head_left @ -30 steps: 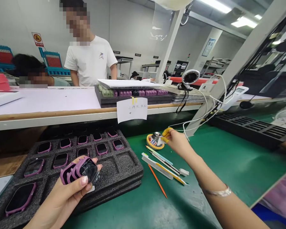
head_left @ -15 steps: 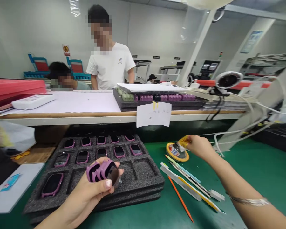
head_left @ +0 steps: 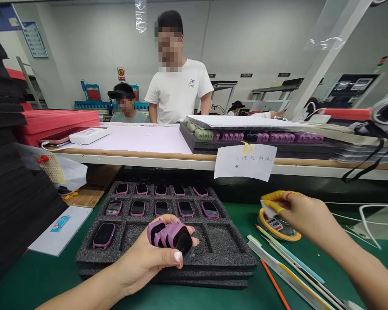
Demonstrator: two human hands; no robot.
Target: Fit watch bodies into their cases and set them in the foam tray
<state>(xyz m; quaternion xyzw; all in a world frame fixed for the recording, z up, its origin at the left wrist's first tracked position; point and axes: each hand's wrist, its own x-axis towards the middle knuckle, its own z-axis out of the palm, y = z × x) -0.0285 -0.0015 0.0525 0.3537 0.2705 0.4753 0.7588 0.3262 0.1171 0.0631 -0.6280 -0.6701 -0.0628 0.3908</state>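
My left hand point(head_left: 148, 258) is closed around a few purple smartwatch cases point(head_left: 170, 234) stacked together, the outermost showing a dark glass face. It hovers over the front row of a black foam tray point(head_left: 233, 256), where several purple smartwatches point(head_left: 137, 208) with black screens lie in the pockets. My right hand point(head_left: 287, 206), with yellow covers on its fingertips, pinches a small white wipe point(head_left: 269, 209). Just below it is a round, yellow-rimmed container point(head_left: 280, 228) with a label, partly hidden by the hand.
A white-and-yellow tool point(head_left: 287, 271), thin sticks and an orange stick point(head_left: 274, 284) lie right of the tray. A shelf point(head_left: 142, 159) with a hanging note point(head_left: 245, 162) crosses behind. Stacked black foam point(head_left: 16, 181) stands left. Two people point(head_left: 181, 90) are beyond the shelf.
The view has turned left, shifting everything rightward. My right hand has lifted slightly off the round container, and the white wipe now shows in its fingers. My left hand keeps its hold.
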